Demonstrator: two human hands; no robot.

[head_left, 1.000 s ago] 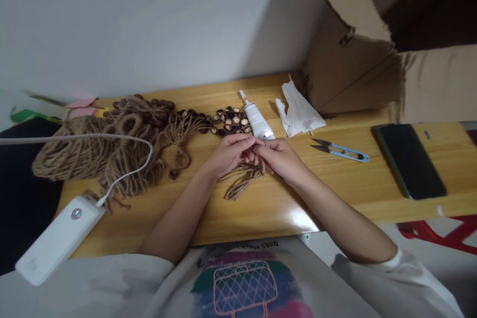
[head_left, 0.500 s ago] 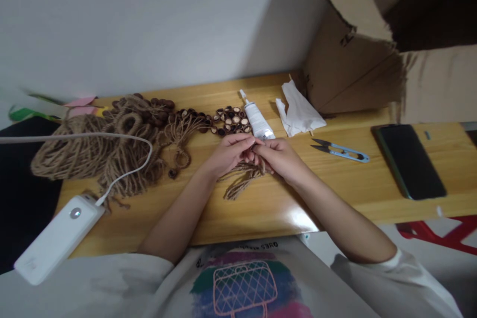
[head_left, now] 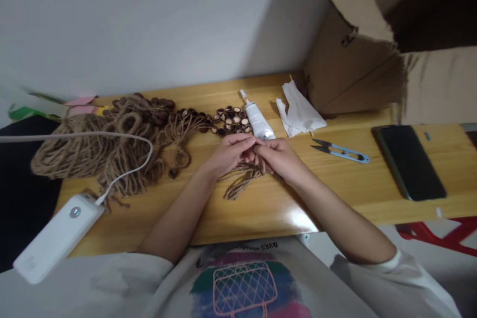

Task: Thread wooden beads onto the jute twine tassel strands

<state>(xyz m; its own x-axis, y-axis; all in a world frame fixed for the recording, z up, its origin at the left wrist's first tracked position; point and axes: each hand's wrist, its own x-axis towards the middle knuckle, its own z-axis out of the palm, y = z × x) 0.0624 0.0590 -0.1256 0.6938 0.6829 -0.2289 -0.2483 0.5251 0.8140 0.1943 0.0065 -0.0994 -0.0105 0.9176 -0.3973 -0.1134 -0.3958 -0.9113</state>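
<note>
My left hand [head_left: 233,153] and my right hand [head_left: 278,156] meet over the middle of the wooden table, fingertips pinched together. Loose ends of brown twine [head_left: 242,181] hang out below them onto the wood. Whatever sits right between the fingertips is mostly covered by the fingers. Just beyond the hands lies a white glue tube [head_left: 260,120] with its nozzle pointing away. Left of the tube is a cluster of halved brown nut shells [head_left: 231,120], some with pale insides.
A heap of brown twine [head_left: 74,149] and dark nuts lies left. A white power bank [head_left: 59,238] with a cable is at the near left. Rightward are a white tissue [head_left: 300,112], blue thread snips [head_left: 343,151], a phone [head_left: 410,161] and a cardboard box [head_left: 350,77].
</note>
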